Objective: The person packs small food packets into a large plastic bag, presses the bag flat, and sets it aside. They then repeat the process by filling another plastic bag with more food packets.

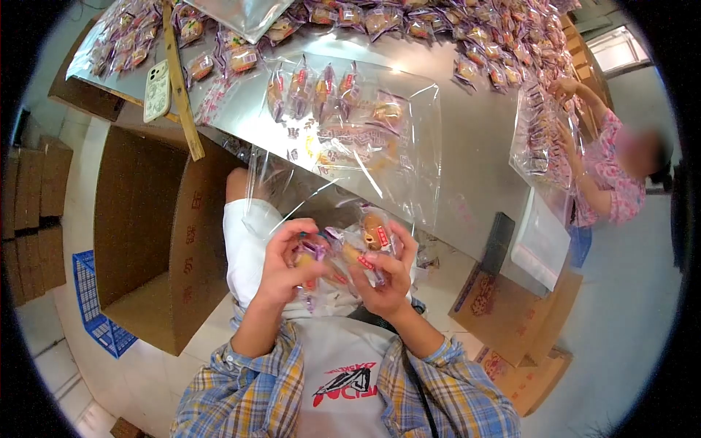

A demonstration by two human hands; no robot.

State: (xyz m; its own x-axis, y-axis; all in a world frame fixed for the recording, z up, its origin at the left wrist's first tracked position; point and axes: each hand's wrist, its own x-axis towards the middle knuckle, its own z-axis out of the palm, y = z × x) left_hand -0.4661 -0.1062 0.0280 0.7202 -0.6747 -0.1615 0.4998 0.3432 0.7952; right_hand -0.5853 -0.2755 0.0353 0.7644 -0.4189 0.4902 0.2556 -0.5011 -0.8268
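In front of my chest, my left hand (290,264) closes around a purple-and-clear wrapped snack cake (312,255). Close beside it, my right hand (387,274) grips more wrapped snack cakes (374,235) with red labels, and the packets of both hands nearly meet. Beyond my hands, a large clear plastic bag (420,157) lies over the table edge, its near end hanging toward my lap. Several wrapped cakes (323,89) stand in a row inside its far end, with another packet (388,109) to their right.
Heaps of wrapped cakes (511,44) cover the table's far side. A wooden strip (179,84) and a phone (157,91) lie at the left. Open cardboard boxes (157,233) stand at my left and right. At right, another person (610,171) handles a filled bag (540,139) near stacked plastic bags (542,244).
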